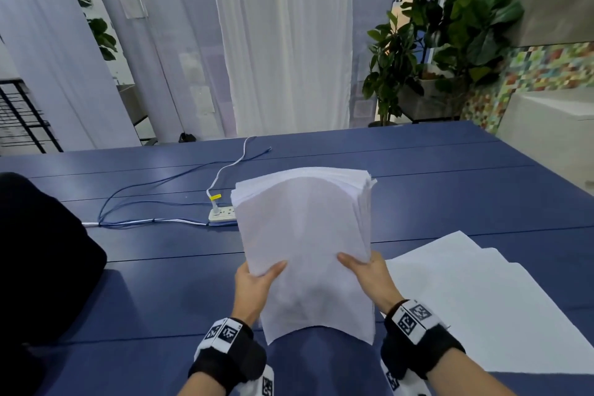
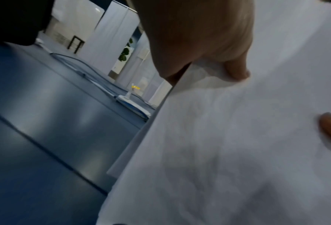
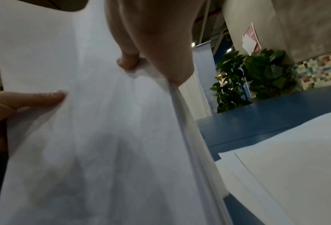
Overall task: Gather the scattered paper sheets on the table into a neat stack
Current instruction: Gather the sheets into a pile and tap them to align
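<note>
Thick bundle of paper sheets held up off the bench, centre of the head view, tilted away, top edge bowing over toward 12 o'clock. Left hand grips the bundle's left edge at about 8 o'clock, thumb on the near face, fingers behind. Right hand grips the right edge at 4 o'clock the same way; the right wrist view shows the thumb pinching the edge. Both hands are closed round the bundle, neither is free.

More loose sheets lie flat on the bench at 3 to 4 o'clock of the held bundle, fanned and overlapping, not squared. So gathering looks partly done; these remain to be collected.

Handling, judged: the bundle is floppy, it sags and curves under its own weight, moderately heavy for paper. Sheets are smooth and will slide against each other, and the top edges already look staggered. Best hold is at both side edges low down, with a loose enough grip to tap the bottom edge on the bench and square it. A tight pinch risks creasing.

Power strip with cables at 10 o'clock, potted plants beyond the bench at 1 o'clock.
</note>
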`<state>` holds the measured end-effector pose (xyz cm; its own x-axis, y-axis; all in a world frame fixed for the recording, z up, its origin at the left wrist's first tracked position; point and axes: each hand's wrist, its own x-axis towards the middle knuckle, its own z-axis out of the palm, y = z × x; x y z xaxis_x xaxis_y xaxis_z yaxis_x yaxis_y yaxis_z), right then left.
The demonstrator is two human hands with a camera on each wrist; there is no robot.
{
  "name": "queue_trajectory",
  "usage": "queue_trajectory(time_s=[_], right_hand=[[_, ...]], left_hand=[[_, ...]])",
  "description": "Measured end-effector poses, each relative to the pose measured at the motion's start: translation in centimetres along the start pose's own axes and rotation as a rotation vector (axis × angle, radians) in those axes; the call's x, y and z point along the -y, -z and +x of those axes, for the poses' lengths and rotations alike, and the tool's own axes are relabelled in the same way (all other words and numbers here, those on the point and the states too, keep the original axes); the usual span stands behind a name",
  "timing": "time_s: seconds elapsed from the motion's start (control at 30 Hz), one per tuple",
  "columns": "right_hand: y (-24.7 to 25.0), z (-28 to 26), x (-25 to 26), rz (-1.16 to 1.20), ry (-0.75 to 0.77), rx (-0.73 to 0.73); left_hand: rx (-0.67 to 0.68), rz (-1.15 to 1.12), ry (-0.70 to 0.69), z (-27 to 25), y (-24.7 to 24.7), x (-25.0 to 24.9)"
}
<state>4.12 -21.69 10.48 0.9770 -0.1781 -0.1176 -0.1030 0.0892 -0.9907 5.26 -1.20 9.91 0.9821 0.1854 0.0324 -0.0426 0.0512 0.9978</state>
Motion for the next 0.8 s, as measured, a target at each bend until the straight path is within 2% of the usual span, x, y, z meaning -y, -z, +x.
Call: queue_trajectory(time_s=[0.1, 0.23, 0.43, 0.53, 0.63, 0.7, 0.77, 0.8], right_hand=[[1.4, -0.3, 0.9, 0.028, 0.030, -0.124], [6.2, -1.4, 2.1, 0.161, -0.027, -0.303], [15.1, -3.8, -0.7, 0.279, -0.154, -0.619], [18.8, -5.2, -3.1, 0.308, -0.239, -0.767], [21.7, -6.1, -6.0, 0.246, -0.375, -0.865], [23.3, -6.5, -8.0, 0.059, -0.535, -0.931], [24.7, -6.9, -9.1, -0.215, -0.786, -0.993], [25.1, -7.1, -9.0, -0.251, -0.865, -1.017]], left_hand=[[0.094, 0.024, -0.032, 0.2, -1.4, -1.1], [0.391, 0.255, -0.027, 1.0, -4.8, -1.4], [0.672, 0.665, -0.283, 2.2, -15.6, -0.3], [0.831, 0.791, -0.301, 2.1, -21.4, 1.4], [0.971, 0.935, -0.229, 1.9, -26.0, 4.6], [1.037, 1.117, -0.154, 1.6, -28.0, 6.9], [0.984, 1.228, -0.098, 1.5, -29.5, 8.4], [0.932, 1.235, -0.078, 1.7, -30.1, 8.9]])
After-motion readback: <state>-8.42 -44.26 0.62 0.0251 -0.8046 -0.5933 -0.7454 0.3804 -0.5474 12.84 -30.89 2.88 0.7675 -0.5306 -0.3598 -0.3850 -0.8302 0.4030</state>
